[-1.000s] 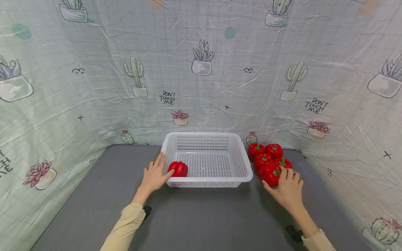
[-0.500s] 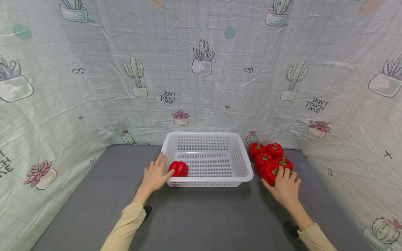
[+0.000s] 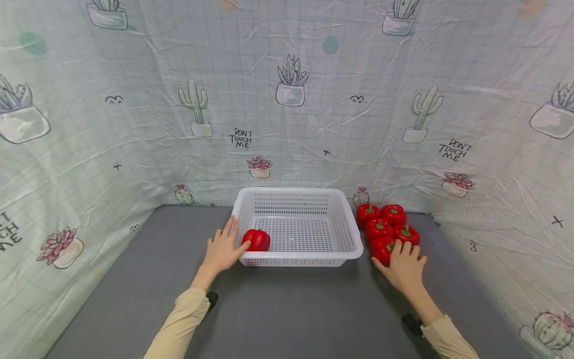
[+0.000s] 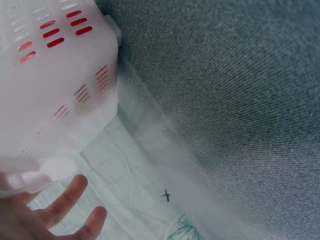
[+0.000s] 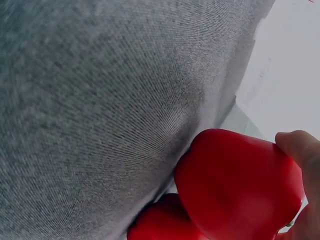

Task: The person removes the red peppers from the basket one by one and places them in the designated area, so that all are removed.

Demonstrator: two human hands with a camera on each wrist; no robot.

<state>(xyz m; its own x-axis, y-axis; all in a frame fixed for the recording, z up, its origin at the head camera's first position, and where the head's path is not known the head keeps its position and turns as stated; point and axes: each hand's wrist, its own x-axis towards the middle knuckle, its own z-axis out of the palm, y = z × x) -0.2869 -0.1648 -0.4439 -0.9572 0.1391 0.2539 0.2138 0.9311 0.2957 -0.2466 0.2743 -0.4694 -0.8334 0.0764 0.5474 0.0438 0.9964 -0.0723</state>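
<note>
A white perforated plastic basket (image 3: 291,256) stands mid-table with one red bell pepper (image 3: 257,240) in its near left corner. My left hand (image 3: 221,250) rests on the basket's left rim, fingers fairly straight and thumb at the front corner. In the left wrist view, two fingers (image 4: 67,200) reach past the rim. My right hand (image 3: 405,267) grips the nearest red bell pepper (image 3: 381,250) of a cluster to the right of the basket. The right wrist view shows the thumb (image 5: 299,142) against this pepper (image 5: 240,180); the other fingers are mostly hidden.
Several more red bell peppers (image 3: 377,229) sit close together behind the gripped one, near the basket's right side. A grey cloth covers the table (image 3: 296,309). Cactus-print fabric (image 3: 291,139) rises behind it and at both sides.
My right hand has shifted slightly left, its fingers drawing in over the nearest pepper. That pepper has moved slightly left too. My left hand stays on the basket rim.
</note>
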